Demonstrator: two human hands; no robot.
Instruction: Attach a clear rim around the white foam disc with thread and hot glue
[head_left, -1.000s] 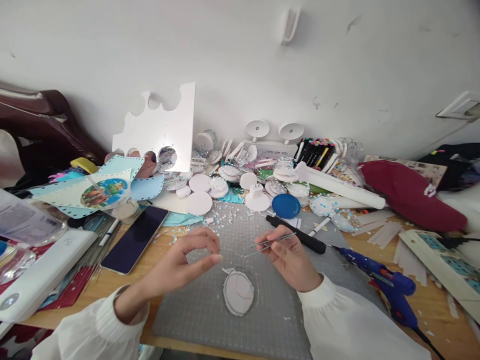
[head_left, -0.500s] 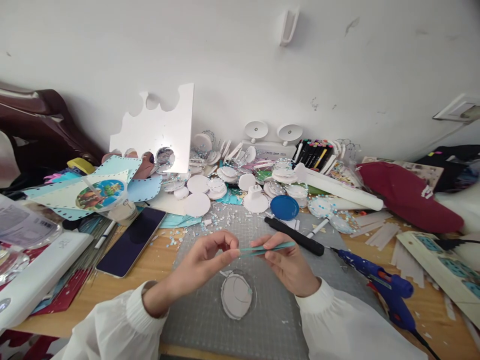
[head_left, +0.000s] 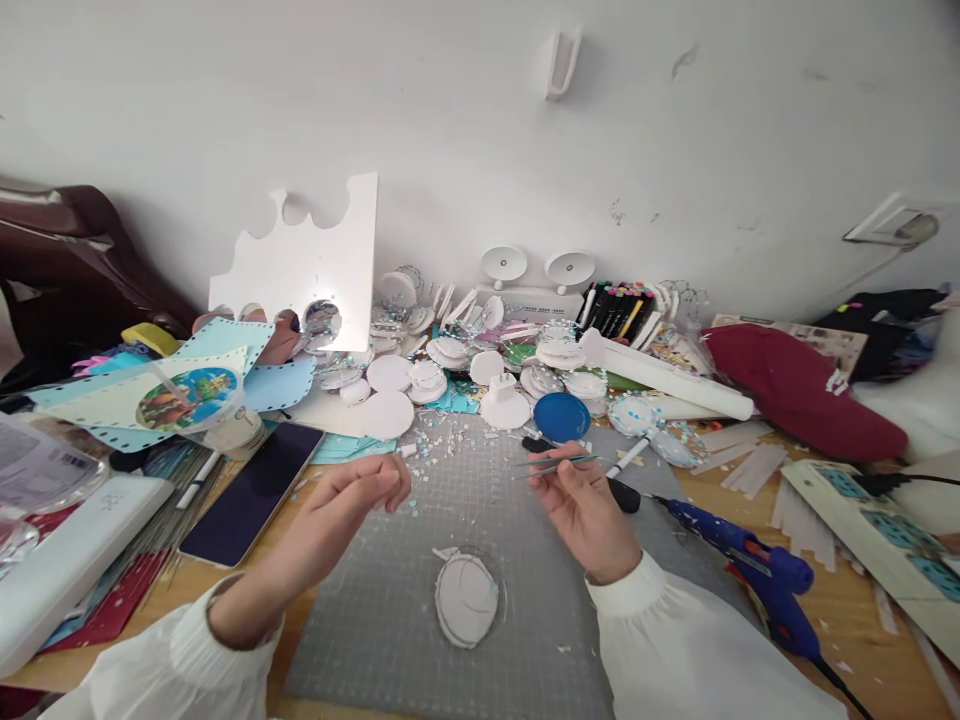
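My right hand [head_left: 581, 510] is closed around a pair of slim teal tweezers [head_left: 551, 466], their two parted tips pointing left. My left hand [head_left: 360, 490] hovers above the left part of the grey cutting mat [head_left: 390, 620], its fingers curled together; what they pinch, if anything, is hidden. Between and below the hands lies a white oval foam or card disc [head_left: 466, 600] with a curved line on it, resting on a clear round piece. A small white strip sticks out at the disc's upper left.
A blue glue gun [head_left: 742, 545] and a power strip [head_left: 870, 530] lie to the right. At left are a phone [head_left: 251, 495] and a lidded cup [head_left: 225, 420]. White discs [head_left: 390, 410], a blue lid [head_left: 561, 416] and markers [head_left: 615, 312] crowd the back, beside a maroon cap [head_left: 795, 390].
My hands have come apart: the left moved away to the left from the tweezers' tips, its fingers curling. The right still holds the tweezers, slightly higher. The view shifted a little.
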